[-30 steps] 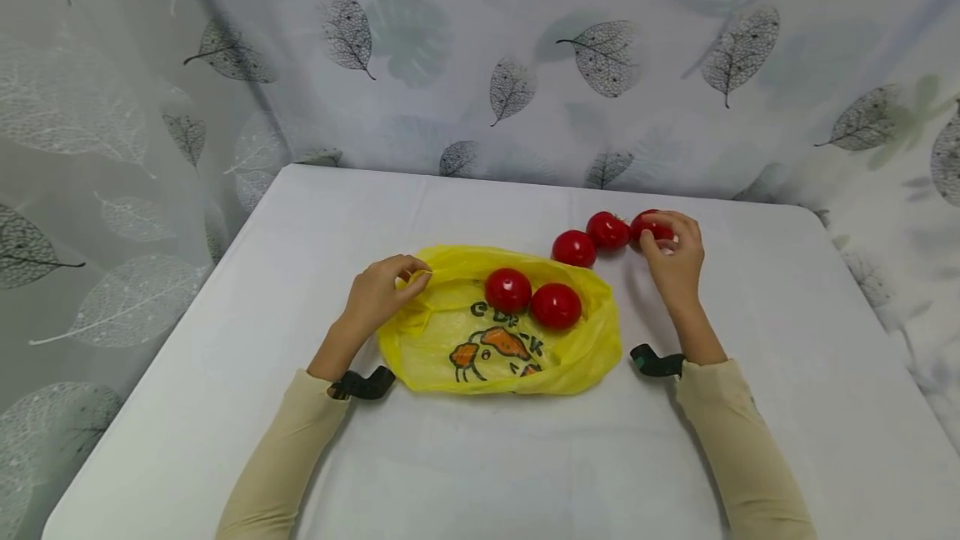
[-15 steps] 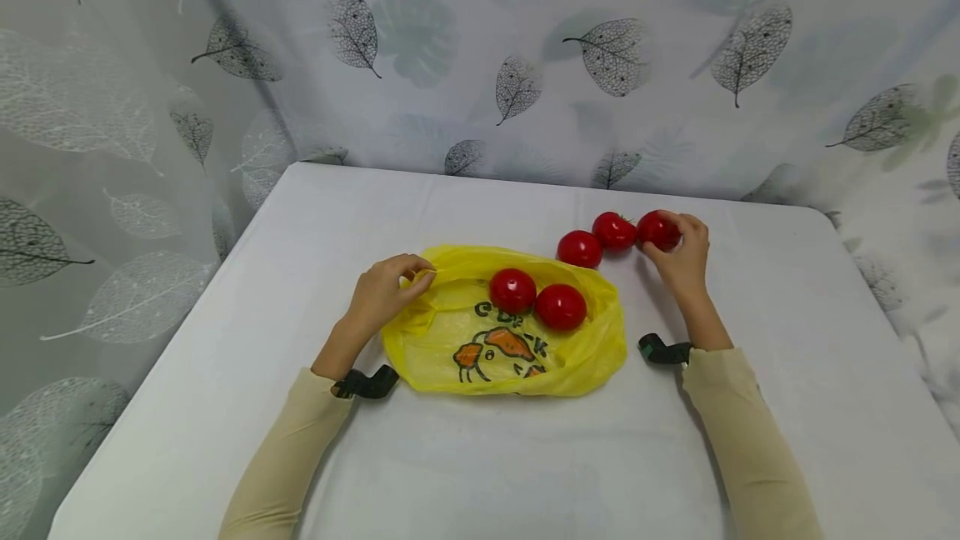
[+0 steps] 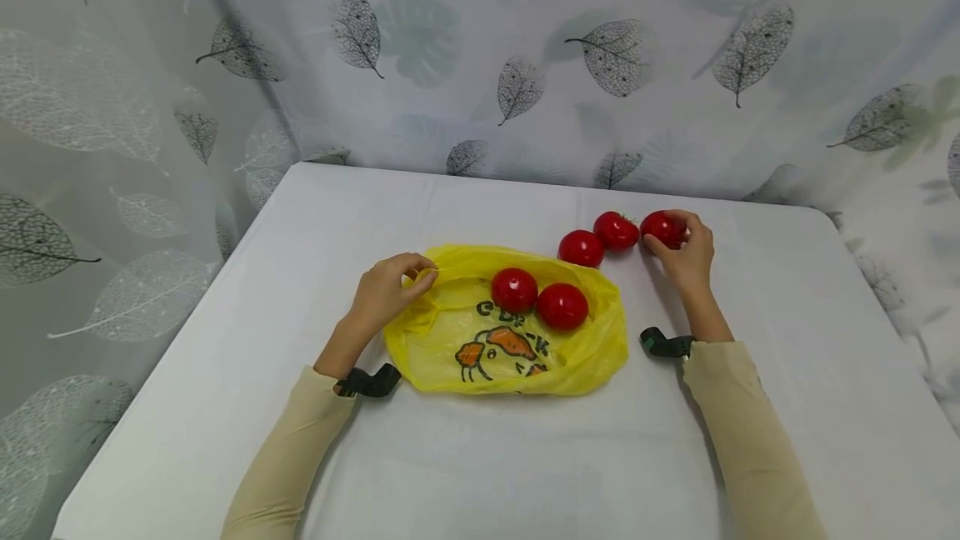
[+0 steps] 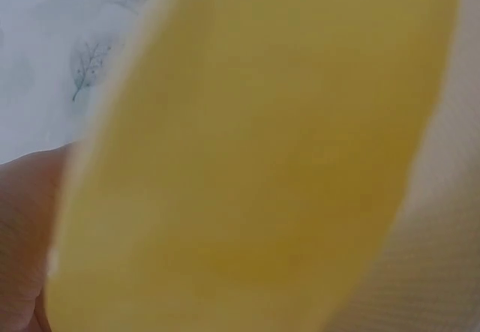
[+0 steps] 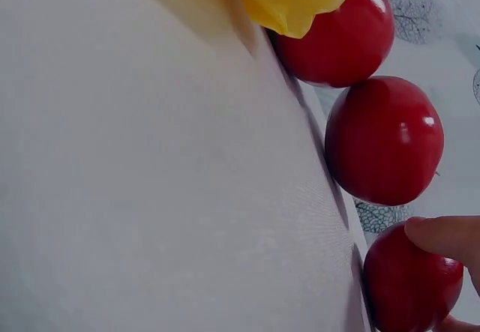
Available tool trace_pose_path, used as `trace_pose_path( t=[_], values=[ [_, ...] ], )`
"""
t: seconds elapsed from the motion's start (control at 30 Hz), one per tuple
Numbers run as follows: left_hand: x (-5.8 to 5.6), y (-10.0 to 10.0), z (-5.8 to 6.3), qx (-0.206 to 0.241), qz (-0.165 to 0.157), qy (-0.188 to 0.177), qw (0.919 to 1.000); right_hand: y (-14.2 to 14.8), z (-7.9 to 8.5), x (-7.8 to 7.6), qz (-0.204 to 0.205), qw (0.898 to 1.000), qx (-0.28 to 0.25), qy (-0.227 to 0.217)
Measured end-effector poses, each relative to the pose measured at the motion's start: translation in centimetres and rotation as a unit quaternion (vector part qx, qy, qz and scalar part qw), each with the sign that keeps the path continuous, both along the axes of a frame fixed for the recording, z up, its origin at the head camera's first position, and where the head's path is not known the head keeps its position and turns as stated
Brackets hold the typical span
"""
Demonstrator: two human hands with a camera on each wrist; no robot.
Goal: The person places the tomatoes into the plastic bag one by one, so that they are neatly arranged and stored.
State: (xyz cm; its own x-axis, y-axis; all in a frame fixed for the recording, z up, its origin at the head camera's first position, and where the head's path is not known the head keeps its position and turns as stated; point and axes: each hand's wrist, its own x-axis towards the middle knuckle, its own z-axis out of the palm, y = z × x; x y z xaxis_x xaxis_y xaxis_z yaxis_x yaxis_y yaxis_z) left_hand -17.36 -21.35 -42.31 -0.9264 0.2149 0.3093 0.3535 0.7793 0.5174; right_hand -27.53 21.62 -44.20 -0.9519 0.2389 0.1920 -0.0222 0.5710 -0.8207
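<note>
On the white table, twelve o'clock set at its far edge, the yellow bag lies mouth spread. The left hand pinches its rim at ten, unchanged over the past second. Inside: nearer bagged tomato at two, farther bagged tomato at twelve. Past the rim toward two: first loose tomato, then second loose tomato. Farther right, the right hand: fingers, a second ago stretched over the end tomato, now curl round its far right side, thumb near. Judged a settled grip; tomato not lifted. It sits within the grip, toward the hand's eleven; the second loose tomato is just beside, at nine.
</note>
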Motion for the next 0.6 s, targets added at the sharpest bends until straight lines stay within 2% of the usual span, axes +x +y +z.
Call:
trace_pose_path(
  t=[0.3,0.6],
  values=[
    [-0.1,0.0,0.2,-0.003,-0.002,0.001,1.0000,0.0,0.4,0.8,-0.017,1.000,-0.021,-0.004],
    [0.1,0.1,0.3,-0.005,-0.001,-0.006,1.0000,0.3,0.6,2.1,-0.009,0.999,-0.028,-0.023]
  ],
)
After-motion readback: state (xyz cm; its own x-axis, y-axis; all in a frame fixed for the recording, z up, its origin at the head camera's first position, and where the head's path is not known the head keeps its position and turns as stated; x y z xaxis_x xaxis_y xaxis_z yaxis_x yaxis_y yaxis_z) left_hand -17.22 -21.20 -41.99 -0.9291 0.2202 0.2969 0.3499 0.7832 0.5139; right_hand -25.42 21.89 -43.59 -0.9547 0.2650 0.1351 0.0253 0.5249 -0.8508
